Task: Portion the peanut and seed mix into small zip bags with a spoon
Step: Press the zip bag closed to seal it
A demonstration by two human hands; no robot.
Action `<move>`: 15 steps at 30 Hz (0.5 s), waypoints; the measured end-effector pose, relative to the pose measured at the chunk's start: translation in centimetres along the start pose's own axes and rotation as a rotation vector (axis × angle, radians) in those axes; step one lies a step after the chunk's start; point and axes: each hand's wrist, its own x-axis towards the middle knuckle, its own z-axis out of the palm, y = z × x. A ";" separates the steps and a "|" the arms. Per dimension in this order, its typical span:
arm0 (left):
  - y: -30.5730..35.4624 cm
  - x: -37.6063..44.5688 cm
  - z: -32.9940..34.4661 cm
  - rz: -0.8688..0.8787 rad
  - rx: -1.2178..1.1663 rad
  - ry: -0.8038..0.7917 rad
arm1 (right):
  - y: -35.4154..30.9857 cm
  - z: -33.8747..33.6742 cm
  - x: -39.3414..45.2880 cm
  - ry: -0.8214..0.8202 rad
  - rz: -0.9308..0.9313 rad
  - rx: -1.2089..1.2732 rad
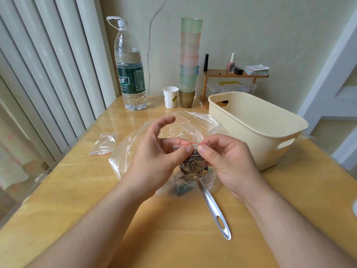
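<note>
Left of the cream basket [257, 120], both the left hand [154, 159] and right hand [229, 161] pinch a red-striped zip bag [193, 161] of seeds; the water bottle [131, 74] label is illegible.

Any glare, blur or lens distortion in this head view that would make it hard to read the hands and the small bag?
Head view: wide-angle bending bows the blinds and the basket; window glare streaks the table and large bag; left hand, right hand and small zip bag stay sharp.
</note>
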 end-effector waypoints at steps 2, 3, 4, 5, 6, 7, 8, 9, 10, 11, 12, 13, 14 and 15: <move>0.0 0.0 0.0 -0.002 0.000 -0.005 | 0.2 0.0 0.0 0.003 -0.017 -0.026; 0.0 0.0 0.1 -0.003 -0.006 -0.001 | 0.2 0.0 0.0 0.000 -0.019 -0.025; 0.0 -0.1 0.1 -0.003 -0.012 0.005 | 0.1 0.0 0.0 -0.008 -0.020 -0.022; 0.1 -0.1 0.2 -0.003 -0.017 0.008 | 0.1 0.0 0.0 -0.023 -0.018 -0.022; 0.1 -0.1 0.3 -0.002 -0.020 0.007 | 0.1 -0.1 0.0 -0.041 -0.016 -0.030; 0.1 -0.1 0.3 -0.002 -0.024 0.004 | 0.1 -0.1 0.0 -0.054 -0.020 -0.049; 0.1 -0.1 0.3 -0.001 -0.027 0.001 | 0.1 -0.1 0.0 -0.063 -0.027 -0.069; 0.0 -0.1 0.2 -0.001 -0.025 -0.002 | 0.2 -0.1 0.0 -0.062 -0.033 -0.085; 0.0 -0.1 0.2 0.000 -0.022 -0.005 | 0.3 -0.1 0.1 -0.059 -0.042 -0.099; 0.0 -0.2 0.2 -0.001 -0.021 -0.010 | 0.4 0.0 0.1 -0.054 -0.053 -0.116; 0.0 -0.3 0.3 -0.002 -0.025 -0.018 | 0.4 0.0 0.1 -0.051 -0.060 -0.134; 0.0 -0.3 0.3 -0.004 -0.036 -0.025 | 0.5 0.0 0.2 -0.051 -0.064 -0.140; 0.0 -0.4 0.4 -0.007 -0.048 -0.029 | 0.4 0.1 0.1 -0.054 -0.063 -0.128; 0.1 -0.3 0.4 -0.010 -0.058 -0.029 | 0.4 0.1 0.1 -0.057 -0.056 -0.100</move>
